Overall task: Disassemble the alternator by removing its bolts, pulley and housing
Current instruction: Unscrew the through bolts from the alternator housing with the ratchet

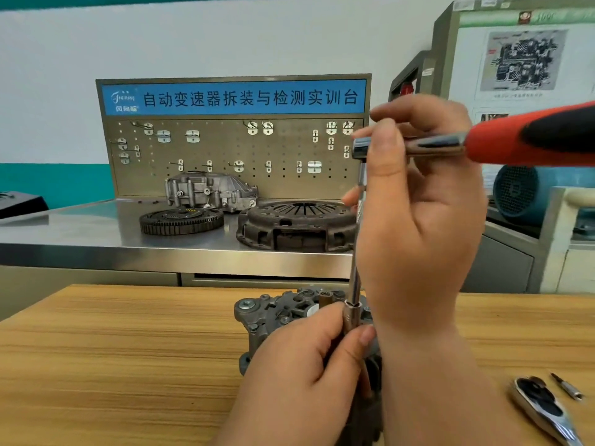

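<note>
The grey alternator (270, 312) stands on the wooden table (112, 349), mostly hidden behind my hands. A ratchet wrench with a red and black handle (531, 136) carries a long chrome extension bar (355, 278) that runs straight down to a socket (351, 317) on the alternator's top. My right hand (418, 207) grips the ratchet head, fingers curled over it. My left hand (309, 358) pinches the socket between thumb and fingers and covers the alternator's front. The bolt under the socket is hidden.
A second chrome ratchet head (541, 403) and a small bit (568, 387) lie on the table at the right. Behind, a steel bench (80, 233) bears a flywheel ring gear (182, 220), a clutch cover (296, 225) and a gearbox housing (209, 191) before a pegboard (231, 149).
</note>
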